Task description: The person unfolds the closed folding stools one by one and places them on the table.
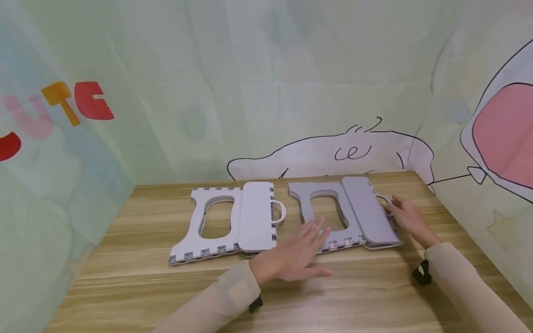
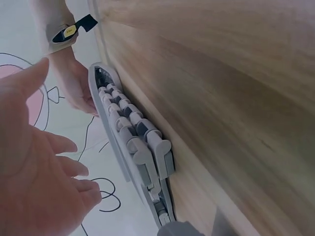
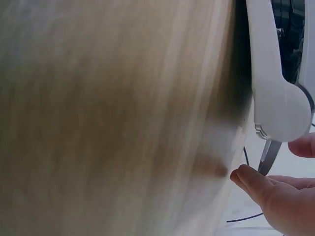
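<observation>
Two folded plastic step stools lie flat on the wooden table, a white one (image 1: 255, 217) on the left and a greyish one (image 1: 368, 210) on the right, each with a loop handle on its right side. My right hand (image 1: 410, 219) holds the greyish stool's handle, fingers beside it and thumb apart in the right wrist view. My left hand (image 1: 293, 256) is spread with straight fingers by the greyish stool's near edge; whether it touches cannot be told. In the left wrist view the greyish stool's hinged edge (image 2: 129, 118) faces the camera.
The wooden table (image 1: 175, 296) ends at a pale fabric backdrop (image 1: 250, 92) behind and at both sides, printed with cartoon line drawings, coloured letters and a pink balloon. A dark strap with a small device (image 1: 422, 273) sits at the right wrist.
</observation>
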### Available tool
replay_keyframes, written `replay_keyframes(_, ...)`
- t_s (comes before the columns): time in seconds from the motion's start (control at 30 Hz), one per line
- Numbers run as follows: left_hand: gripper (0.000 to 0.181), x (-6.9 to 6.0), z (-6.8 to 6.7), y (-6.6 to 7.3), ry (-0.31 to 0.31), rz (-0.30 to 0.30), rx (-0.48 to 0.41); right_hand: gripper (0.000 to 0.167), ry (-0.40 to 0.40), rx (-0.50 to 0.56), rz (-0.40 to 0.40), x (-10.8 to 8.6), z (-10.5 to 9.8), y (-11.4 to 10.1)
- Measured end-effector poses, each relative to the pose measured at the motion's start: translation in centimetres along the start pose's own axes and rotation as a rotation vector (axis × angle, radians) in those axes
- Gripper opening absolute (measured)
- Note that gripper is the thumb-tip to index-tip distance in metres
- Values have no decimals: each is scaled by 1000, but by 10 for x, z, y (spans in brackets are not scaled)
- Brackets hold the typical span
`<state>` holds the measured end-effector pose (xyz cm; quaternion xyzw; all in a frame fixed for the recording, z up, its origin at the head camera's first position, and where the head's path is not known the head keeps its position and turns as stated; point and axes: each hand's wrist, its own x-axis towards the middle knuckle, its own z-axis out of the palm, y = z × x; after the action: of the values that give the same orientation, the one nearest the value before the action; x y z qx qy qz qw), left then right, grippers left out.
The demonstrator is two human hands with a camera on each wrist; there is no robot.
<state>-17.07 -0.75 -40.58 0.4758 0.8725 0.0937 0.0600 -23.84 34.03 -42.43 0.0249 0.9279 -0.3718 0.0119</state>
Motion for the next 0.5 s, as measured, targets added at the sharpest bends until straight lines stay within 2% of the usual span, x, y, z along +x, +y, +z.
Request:
replay_keyframes(0.13, 96, 6, 3, 0, -9, -24, 12, 59, -11, 81, 32, 1, 1, 0)
replay_keyframes(0.27, 99, 11, 8, 0, -21, -75, 21, 58, -2, 134, 52, 2, 2, 0)
replay_keyframes(0.4, 102, 15, 12, -1, -58, -135, -23, 56, 12, 187, 70, 4, 4, 2)
replay_keyframes(0.5, 102, 17, 15, -2, -82, -157, -73, 55, 25, 221, 88, 4, 4, 2)
